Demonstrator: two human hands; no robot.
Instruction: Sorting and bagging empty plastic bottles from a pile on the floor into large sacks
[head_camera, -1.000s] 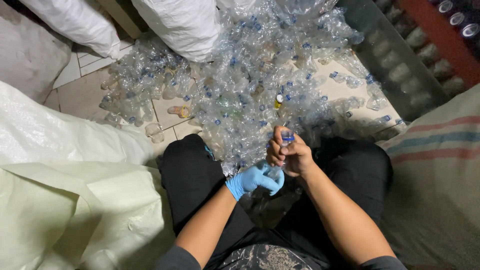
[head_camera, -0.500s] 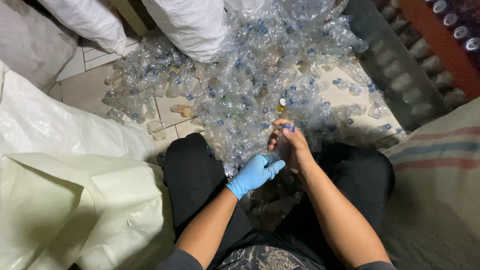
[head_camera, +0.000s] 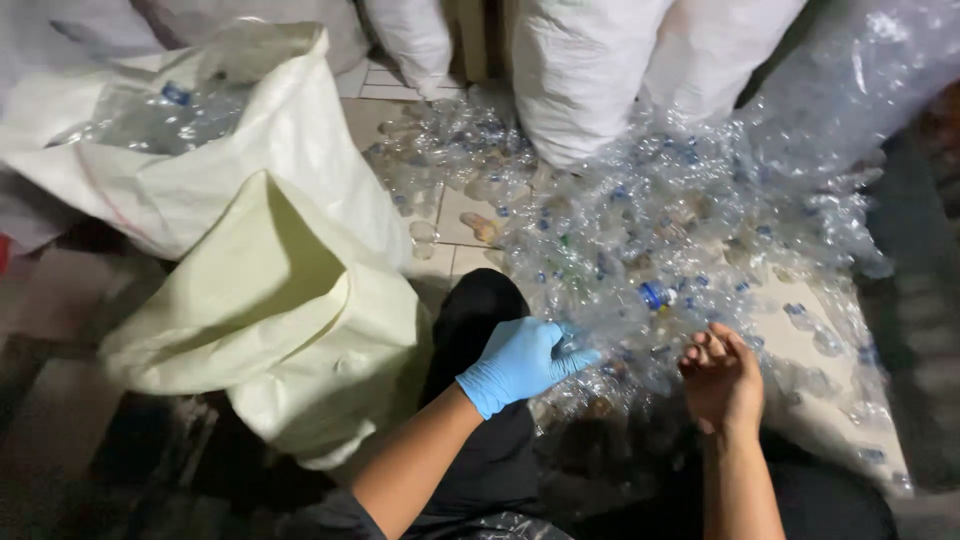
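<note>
My left hand (head_camera: 520, 360), in a blue glove, pinches a crushed clear plastic bottle (head_camera: 600, 325) at the near edge of a big heap of clear bottles (head_camera: 690, 210). Many of these bottles have blue caps. My bare right hand (head_camera: 720, 380) hovers just right of it, over the heap, seen from the back with its fingers curled down. What lies under those fingers is hidden. The two hands are a short way apart. My knee in black trousers (head_camera: 480, 310) is below the gloved hand.
An open pale yellow sack (head_camera: 290, 300) stands close on my left. Behind it, an open white sack (head_camera: 170, 110) holds clear bottles. Full white sacks (head_camera: 590, 70) stand at the back, on a tiled floor (head_camera: 465, 210).
The two hands were together on one bottle and have come apart. The view has swung left, bringing the open sacks into sight.
</note>
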